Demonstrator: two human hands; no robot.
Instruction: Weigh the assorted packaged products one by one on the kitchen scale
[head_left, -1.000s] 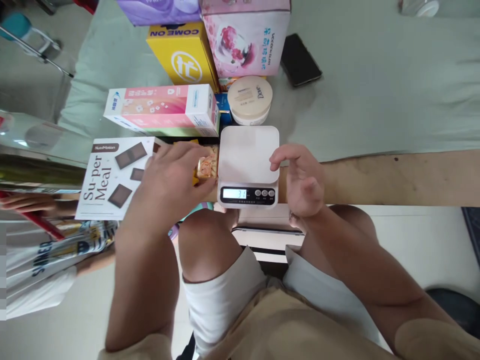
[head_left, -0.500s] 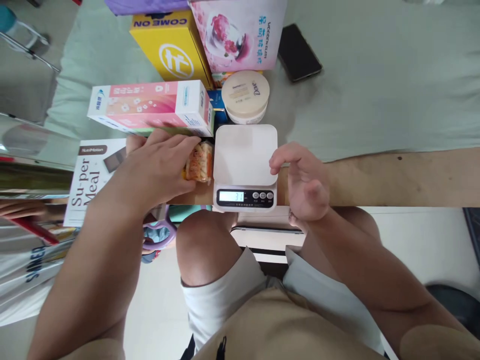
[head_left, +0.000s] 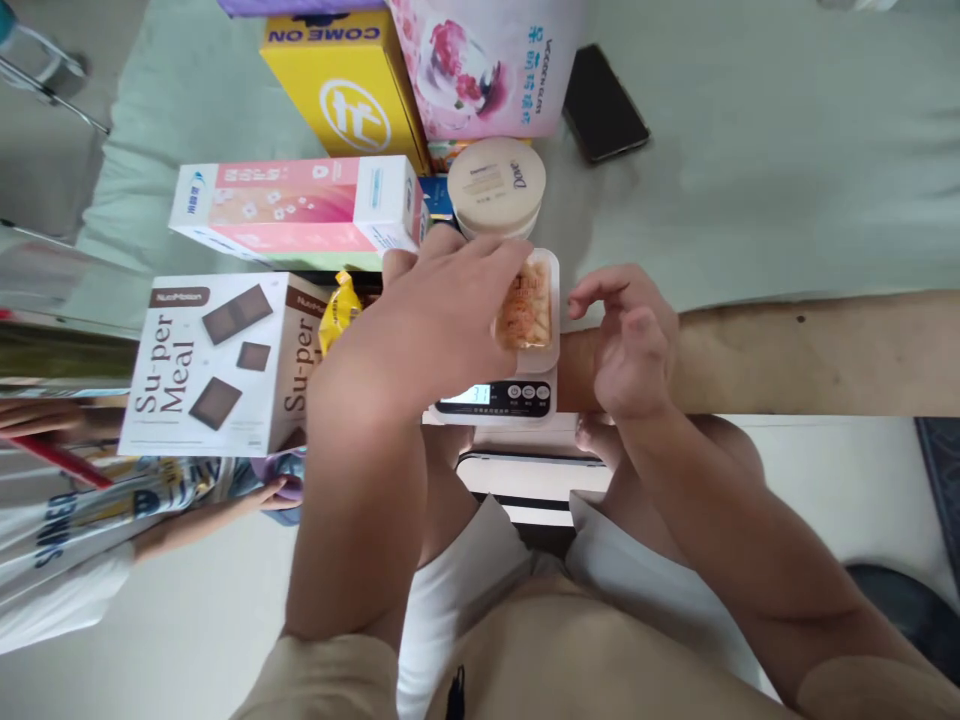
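Note:
A small white digital scale [head_left: 541, 372] stands at the near edge of a wooden board, its lit display facing me. My left hand [head_left: 442, 310] reaches over its platform and holds a clear snack packet [head_left: 525, 312] with orange pieces on the scale's top. My right hand [head_left: 626, 345] hovers just right of the scale, fingers loosely curled and holding nothing. A small yellow wrapped sweet [head_left: 339, 308] lies left of the scale.
A brown-and-white Su-per Meal box [head_left: 217, 365] lies at left, a pink-and-white box [head_left: 300, 205] behind it. A round Dove jar [head_left: 495, 185], a yellow COME ON box [head_left: 345, 90], a pink box [head_left: 487, 65] and a black phone [head_left: 606, 102] sit further back. Another person's arm [head_left: 195, 520] is at lower left.
My left hand lifted the snack packet from the board left of the scale and carried it right onto the scale's platform. My right hand stayed beside the scale.

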